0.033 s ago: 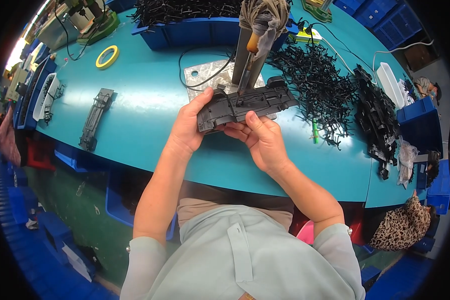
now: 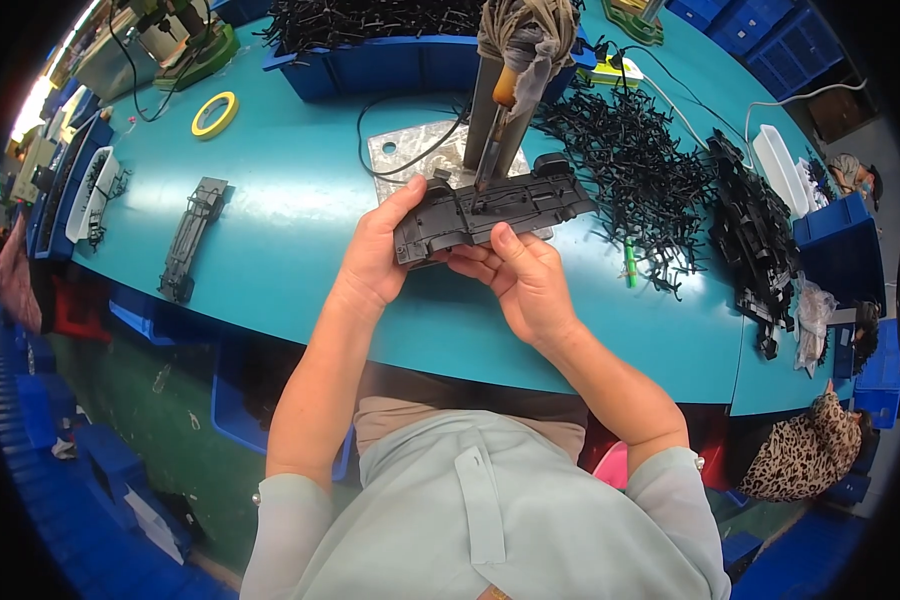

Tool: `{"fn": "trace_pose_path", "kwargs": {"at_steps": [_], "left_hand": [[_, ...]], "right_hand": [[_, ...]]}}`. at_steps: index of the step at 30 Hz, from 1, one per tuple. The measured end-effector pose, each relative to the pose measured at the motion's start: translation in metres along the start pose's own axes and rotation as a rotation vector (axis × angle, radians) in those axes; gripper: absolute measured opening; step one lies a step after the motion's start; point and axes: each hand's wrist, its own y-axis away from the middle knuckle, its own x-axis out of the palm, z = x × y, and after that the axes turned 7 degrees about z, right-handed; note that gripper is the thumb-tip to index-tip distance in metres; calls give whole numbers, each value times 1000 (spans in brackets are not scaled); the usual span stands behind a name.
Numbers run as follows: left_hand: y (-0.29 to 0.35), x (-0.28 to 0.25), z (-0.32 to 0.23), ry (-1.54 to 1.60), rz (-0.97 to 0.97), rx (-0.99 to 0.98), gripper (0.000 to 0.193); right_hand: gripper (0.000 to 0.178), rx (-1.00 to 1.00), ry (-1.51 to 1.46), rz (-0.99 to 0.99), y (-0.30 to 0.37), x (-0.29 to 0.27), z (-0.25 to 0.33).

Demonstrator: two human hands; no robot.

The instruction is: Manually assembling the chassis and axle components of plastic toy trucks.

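Observation:
A black plastic toy-vehicle chassis (image 2: 515,205) is held in both hands just above the table, tilted slightly up to the right. My left hand (image 2: 378,245) grips its left end, thumb on top. My right hand (image 2: 525,280) pinches the near edge, thumb above and fingers curled beneath. Over the chassis, a soldering-iron-like tool (image 2: 492,145) with an orange handle points down from a metal post (image 2: 515,140) wrapped in cloth at the top. Its tip meets or nearly meets the chassis; I cannot tell which. A metal plate (image 2: 395,155) lies under the post.
Another chassis (image 2: 192,238) lies on the turquoise table (image 2: 290,260) at left, near yellow tape (image 2: 215,114). Loose black parts (image 2: 630,170) and stacked black pieces (image 2: 750,240) spread at right. A blue bin (image 2: 390,70) of parts stands behind. Cords cross the table.

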Motion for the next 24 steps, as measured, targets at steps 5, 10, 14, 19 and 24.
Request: {"fn": "trace_pose_path", "kwargs": {"at_steps": [5,10,14,19,24], "left_hand": [[1,0,-2,6,-8,-8,38],[1,-2,-1,2,-7,-18,37],[3,1,-4,4,15,-14,36],[5,7,-5,16,12,0,37],[3,2,-3,15,38,9,39]], "right_hand": [[38,-3,-30,1,-1,2,1],[36,0,-55,2,0,2,0],[36,0,-51,-5,-1,3,2],[35,-10,-49,-5,0,3,2],[40,5,14,15,-1,2,3]]}}
